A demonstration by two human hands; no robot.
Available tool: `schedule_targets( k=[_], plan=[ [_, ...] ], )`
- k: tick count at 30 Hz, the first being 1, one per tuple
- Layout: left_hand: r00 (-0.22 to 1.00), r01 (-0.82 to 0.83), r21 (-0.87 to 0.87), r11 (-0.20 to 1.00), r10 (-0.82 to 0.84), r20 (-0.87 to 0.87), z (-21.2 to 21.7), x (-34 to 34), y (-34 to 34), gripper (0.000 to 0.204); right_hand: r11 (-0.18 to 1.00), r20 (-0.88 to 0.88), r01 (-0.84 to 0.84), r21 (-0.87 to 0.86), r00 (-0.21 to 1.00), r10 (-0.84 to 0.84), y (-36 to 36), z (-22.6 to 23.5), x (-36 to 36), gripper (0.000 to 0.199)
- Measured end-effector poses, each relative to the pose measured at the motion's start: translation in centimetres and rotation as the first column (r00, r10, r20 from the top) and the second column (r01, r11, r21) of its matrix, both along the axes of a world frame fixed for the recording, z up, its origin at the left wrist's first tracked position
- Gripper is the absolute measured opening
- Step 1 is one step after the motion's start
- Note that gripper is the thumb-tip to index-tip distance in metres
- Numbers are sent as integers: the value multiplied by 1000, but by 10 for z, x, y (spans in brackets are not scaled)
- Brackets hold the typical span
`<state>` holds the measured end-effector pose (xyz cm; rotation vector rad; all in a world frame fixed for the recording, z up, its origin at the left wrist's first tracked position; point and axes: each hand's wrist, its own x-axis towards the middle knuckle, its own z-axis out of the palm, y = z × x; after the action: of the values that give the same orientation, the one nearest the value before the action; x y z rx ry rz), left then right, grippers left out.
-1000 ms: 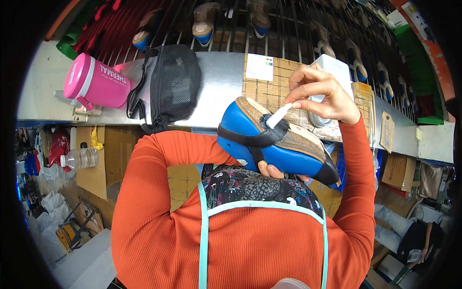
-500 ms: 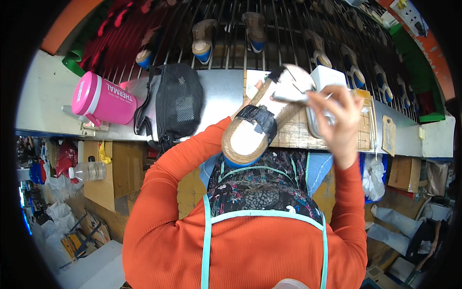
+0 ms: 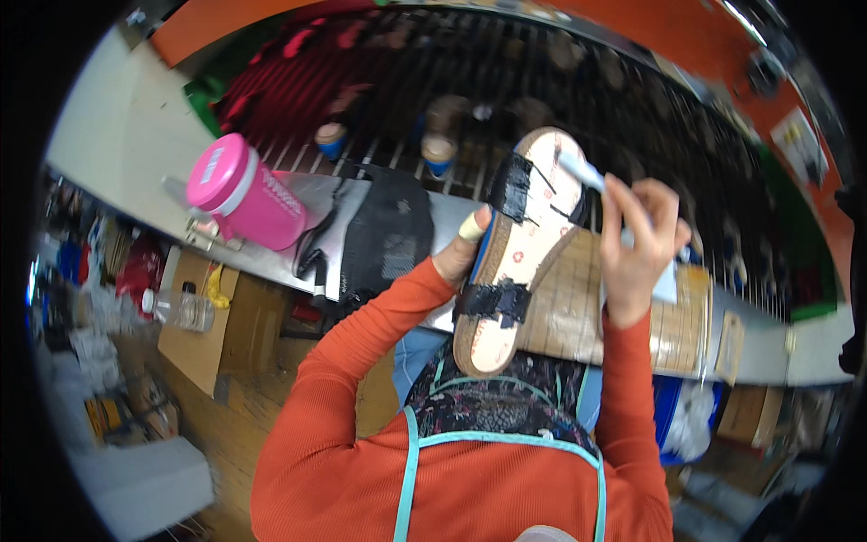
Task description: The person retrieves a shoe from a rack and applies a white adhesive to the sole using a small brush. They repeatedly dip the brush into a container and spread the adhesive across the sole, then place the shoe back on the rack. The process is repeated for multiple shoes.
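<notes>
My left hand (image 3: 459, 259) grips an unfinished sandal (image 3: 524, 253) by its left side; a pale wrap covers the thumb, and the other fingers are hidden beneath. The sandal has a long cream face, tan cork-like edges and black straps folded over them, with blue showing along the left side. It slants from above my lap toward the rack. Pinched in my right hand (image 3: 639, 239) is a brush (image 3: 582, 172) with a pale handle, its dark tip at the cream face near the sandal's far end.
Partly behind my right hand, a white container (image 3: 666, 285) stands on a tan gridded board (image 3: 569, 312). To the left are a black mesh bag (image 3: 388, 230) and a pink jug (image 3: 257, 203). Beyond the bench, a barred rack (image 3: 397, 117) bears several shoe forms, including a blue-tipped one (image 3: 439, 155).
The sandal has turned more lengthwise, and its cream face shows fully. My left thumb has come into sight. The brush tip has moved toward the far end. The whole view has shifted and tilted.
</notes>
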<state>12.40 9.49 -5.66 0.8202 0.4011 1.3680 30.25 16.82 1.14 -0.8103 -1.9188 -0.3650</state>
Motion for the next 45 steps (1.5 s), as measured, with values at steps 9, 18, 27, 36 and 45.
schedule_targets(
  k=[9, 18, 27, 36, 45],
  plan=[
    [847, -68, 146, 987, -20, 530, -2, -125, 30, 68, -350, -988, -925, 149, -125, -90, 31, -80, -37, 16],
    [498, -674, -343, 654, 745, 442, -52, -398, 145, 60, -569, -816, -732, 375, 31, -577, 8, -211, -85, 18],
    [375, -590, -594, 546, 838, 397, -133, -564, 161, 35, -602, -742, -699, 385, 153, -653, 12, -249, -65, 21],
    [345, -531, -725, 438, 894, 286, -112, -587, 109, 36, -610, -802, -685, 398, 63, -594, 5, -233, -69, 22],
    [-420, -303, -950, -74, 905, 63, -119, -635, 82, 64, -625, -812, -677, 389, 68, -579, 7, -216, -74, 23]
  ],
)
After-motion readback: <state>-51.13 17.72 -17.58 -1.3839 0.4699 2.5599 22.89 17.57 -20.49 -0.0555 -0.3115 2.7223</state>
